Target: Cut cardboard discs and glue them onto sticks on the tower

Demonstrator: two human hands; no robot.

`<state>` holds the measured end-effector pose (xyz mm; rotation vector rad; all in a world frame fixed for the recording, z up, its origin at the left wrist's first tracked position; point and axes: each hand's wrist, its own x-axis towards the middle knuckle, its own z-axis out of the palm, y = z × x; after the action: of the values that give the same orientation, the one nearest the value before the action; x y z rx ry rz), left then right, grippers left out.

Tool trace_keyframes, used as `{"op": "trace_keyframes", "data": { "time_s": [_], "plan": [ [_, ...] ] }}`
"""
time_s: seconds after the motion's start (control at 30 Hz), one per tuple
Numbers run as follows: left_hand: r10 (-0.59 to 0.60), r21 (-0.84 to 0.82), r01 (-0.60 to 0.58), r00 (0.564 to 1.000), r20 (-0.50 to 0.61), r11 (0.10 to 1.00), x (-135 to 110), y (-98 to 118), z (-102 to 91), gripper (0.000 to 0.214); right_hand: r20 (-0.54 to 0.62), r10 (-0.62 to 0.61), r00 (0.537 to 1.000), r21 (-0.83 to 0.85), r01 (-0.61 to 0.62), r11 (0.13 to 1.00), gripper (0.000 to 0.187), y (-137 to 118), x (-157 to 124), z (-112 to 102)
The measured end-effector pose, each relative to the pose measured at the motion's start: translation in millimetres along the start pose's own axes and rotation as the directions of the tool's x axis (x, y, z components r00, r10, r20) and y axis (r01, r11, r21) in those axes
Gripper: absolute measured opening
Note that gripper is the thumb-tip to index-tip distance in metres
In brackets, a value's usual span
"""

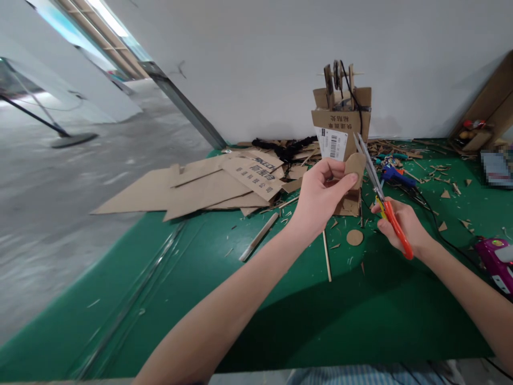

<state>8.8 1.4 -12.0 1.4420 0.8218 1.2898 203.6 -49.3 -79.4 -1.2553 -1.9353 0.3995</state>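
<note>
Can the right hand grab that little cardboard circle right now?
Probably not without putting something down: the right hand is holding the orange-handled scissors. But the cardboard circle lies close by on the green table with nothing on top, so the way looks free.

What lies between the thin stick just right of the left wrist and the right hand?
In the head view, a cardboard disc and small scraps lie between the stick and the right hand.

Makeshift workshop: bare grey floor, green worktable, cardboard scraps.
</note>
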Motion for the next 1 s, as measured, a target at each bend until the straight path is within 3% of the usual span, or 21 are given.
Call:
{"op": "trace_keyframes", "data": {
  "time_s": [0.6, 0.8, 1.0],
  "plan": [
    [-0.032, 0.052, 0.031, 0.999, 0.024, 0.998, -2.0, 0.3, 0.3, 0.014, 0.015, 0.05, 0.999, -0.03, -0.05, 0.998, 0.06, -4.3, 0.7, 0.8],
    [-0.039, 0.003, 0.039, 0.999, 0.034, 0.999, -1.8, -2.9, 0.8, 0.015, 0.012, 0.071, 0.997, 0.061, -0.071, 0.996, 0.058, -3.8, -1.1, 3.9],
    [-0.067, -0.049, 0.068, 0.997, 0.028, 0.996, -1.6, -10.3, 3.2, 0.019, 0.094, 0.106, 0.99, 0.187, -0.122, 0.975, 0.049, -1.2, -5.6, 6.2]
  ]
}}
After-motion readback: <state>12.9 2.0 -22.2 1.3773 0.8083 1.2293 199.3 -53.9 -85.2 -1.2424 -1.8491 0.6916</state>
